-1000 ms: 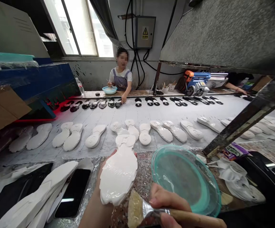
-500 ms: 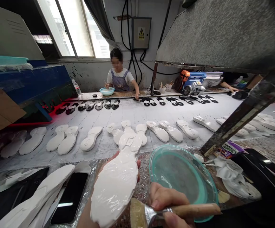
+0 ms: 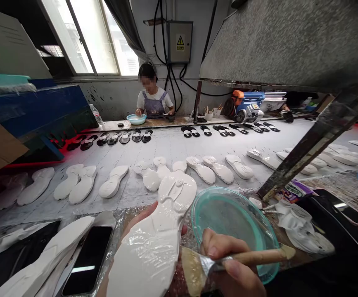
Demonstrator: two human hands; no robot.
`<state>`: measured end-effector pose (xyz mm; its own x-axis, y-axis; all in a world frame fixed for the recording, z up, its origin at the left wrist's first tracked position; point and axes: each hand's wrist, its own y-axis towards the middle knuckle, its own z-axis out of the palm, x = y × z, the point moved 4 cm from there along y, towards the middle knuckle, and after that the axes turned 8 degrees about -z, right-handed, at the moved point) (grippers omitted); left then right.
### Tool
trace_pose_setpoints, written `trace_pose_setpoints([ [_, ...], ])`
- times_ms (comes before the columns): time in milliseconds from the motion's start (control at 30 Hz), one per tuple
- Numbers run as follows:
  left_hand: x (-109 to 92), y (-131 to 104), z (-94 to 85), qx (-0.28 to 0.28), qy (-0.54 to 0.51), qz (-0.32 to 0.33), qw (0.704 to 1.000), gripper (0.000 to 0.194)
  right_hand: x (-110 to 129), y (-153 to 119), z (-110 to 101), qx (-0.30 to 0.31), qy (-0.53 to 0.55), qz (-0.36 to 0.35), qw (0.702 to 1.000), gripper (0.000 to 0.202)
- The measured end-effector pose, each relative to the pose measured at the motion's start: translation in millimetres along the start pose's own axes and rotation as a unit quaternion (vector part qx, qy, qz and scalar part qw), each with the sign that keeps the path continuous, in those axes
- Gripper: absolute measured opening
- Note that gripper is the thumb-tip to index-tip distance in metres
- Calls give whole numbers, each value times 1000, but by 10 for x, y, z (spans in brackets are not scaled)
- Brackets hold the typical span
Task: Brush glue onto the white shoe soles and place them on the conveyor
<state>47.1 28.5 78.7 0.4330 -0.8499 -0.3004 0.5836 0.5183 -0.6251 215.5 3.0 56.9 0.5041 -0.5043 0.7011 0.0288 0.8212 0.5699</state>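
Here's the left hand [image 3: 139, 217], gripping a glossy white shoe sole [image 3: 146, 247] from beneath, fingers curled round its waist, and the sole has come up closer than a second ago, heel end lifted and its wide end now running off the bottom edge. Nice detail on that heel: a rounded tip, raised lines, a small ring, wet-looking ripples shining along the body.

Right of that grip, the right hand [image 3: 224, 245] has fingers and thumb closed on a paintbrush [image 3: 193, 270], which has moved rightward, pale bristles just beside the sole's edge; I can't tell whether they touch. Flat clumped bristles, shiny metal ferrule, smooth wooden handle. Just behind that grip, a round translucent teal dish [image 3: 202, 204]. Left of the left hand, a flat black phone [image 3: 88, 260] and stacked matte white soles [image 3: 47, 258].

Beyond both grips, more curvy white soles [image 3: 209, 170] line the pale worktop [image 3: 166, 144], then strappy black shoe pieces [image 3: 124, 137]. And across there, the co-worker [image 3: 154, 103], arm outstretched half a second ago, has drawn back with a dark piece [image 3: 168, 116] in hand!
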Motion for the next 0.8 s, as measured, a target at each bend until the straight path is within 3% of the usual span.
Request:
trace_pose_setpoints([
  [100,-3,10,12,-5,20,-3,1000,45,-54,-4,-47,-13,13,11,1000,18],
  [233,-3,24,21,-19,16,66,998,38,-120,-26,-74,-40,-13,47,998,18],
  [400,-21,99,-80,-100,37,254,961,44,63,-31,78,16,-77,-77,994,18],
  [500,31,142,-116,-125,33,288,949,47,125,17,181,44,-91,-115,988,20],
  [633,95,116,-82,-144,27,318,937,48,65,87,173,26,-74,-37,996,17],
  [733,68,36,-52,-187,51,412,890,41,58,48,159,24,-88,-40,995,18],
  [800,28,-34,-45,-225,93,508,826,39,97,-11,182,20,-153,-104,983,19],
])
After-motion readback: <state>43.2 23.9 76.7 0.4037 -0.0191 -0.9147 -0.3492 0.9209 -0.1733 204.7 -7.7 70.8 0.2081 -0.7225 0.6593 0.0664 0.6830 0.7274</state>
